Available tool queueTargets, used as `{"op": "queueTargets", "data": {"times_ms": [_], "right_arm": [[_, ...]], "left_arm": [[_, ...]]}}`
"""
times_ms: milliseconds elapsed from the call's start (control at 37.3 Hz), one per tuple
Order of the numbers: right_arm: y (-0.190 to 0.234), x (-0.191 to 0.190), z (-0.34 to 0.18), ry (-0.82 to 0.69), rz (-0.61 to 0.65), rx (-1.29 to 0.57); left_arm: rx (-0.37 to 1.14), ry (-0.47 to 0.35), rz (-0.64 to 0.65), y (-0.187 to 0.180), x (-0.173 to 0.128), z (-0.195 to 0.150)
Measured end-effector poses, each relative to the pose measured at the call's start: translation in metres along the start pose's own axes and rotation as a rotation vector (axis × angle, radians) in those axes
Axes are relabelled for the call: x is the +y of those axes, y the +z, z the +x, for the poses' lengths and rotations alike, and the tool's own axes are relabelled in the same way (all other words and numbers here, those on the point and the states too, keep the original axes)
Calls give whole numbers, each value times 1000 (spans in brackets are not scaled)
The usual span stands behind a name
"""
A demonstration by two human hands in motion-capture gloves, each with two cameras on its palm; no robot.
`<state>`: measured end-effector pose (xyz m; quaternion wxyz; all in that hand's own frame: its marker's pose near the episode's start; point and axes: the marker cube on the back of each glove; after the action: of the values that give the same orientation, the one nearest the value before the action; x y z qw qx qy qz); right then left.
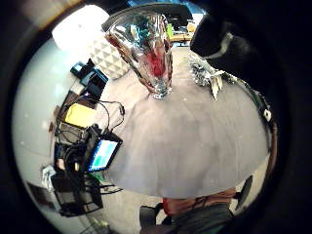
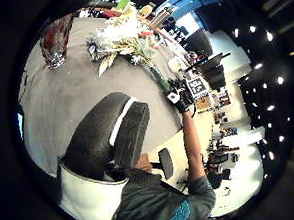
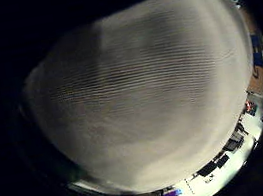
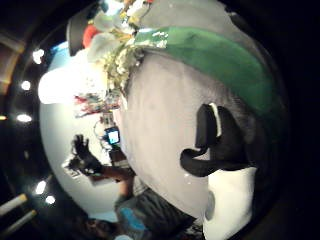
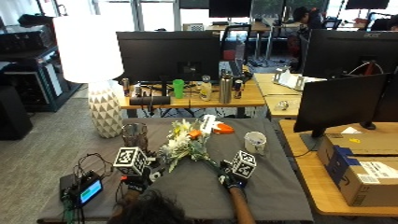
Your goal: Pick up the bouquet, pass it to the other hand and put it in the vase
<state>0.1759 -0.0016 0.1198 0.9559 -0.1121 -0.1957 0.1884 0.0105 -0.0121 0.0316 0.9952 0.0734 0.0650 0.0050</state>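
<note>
Grey cloth is covering the table (image 5: pixel 267 186) where we are working. Our right hand (image 5: pixel 231 179) is curling its fingers round the green stem end of the bouquet (image 5: pixel 184 144), whose white and orange blooms are lying on the cloth just beyond that hand, toward the left one. Our left hand (image 5: pixel 138 176) is hovering above the table with its fingers spread and holding nothing. The clear glass vase (image 5: pixel 135 135) is standing upright just beyond the left hand, beside the blooms.
</note>
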Motion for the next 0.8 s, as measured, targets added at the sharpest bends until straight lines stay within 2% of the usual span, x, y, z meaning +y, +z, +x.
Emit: {"op": "queueTargets", "data": {"times_ms": [134, 268, 375, 483, 617, 804], "right_arm": [[1, -8, -1, 58, 116, 127], [10, -43, 10, 74, 245, 232], [6, -47, 7, 92, 351, 321], [22, -83, 15, 60, 366, 313], [16, -73, 8, 51, 365, 264], [-2, -69, -4, 7, 441, 123]], "left_arm": [[6, -5, -4, 0, 3, -3], [20, -8, -9, 0, 5, -4], [27, -15, -11, 1, 7, -7], [41, -22, -23, 4, 9, -12], [69, -26, -34, 6, 5, -15], [130, -3, -21, -11, -5, -5]]}}
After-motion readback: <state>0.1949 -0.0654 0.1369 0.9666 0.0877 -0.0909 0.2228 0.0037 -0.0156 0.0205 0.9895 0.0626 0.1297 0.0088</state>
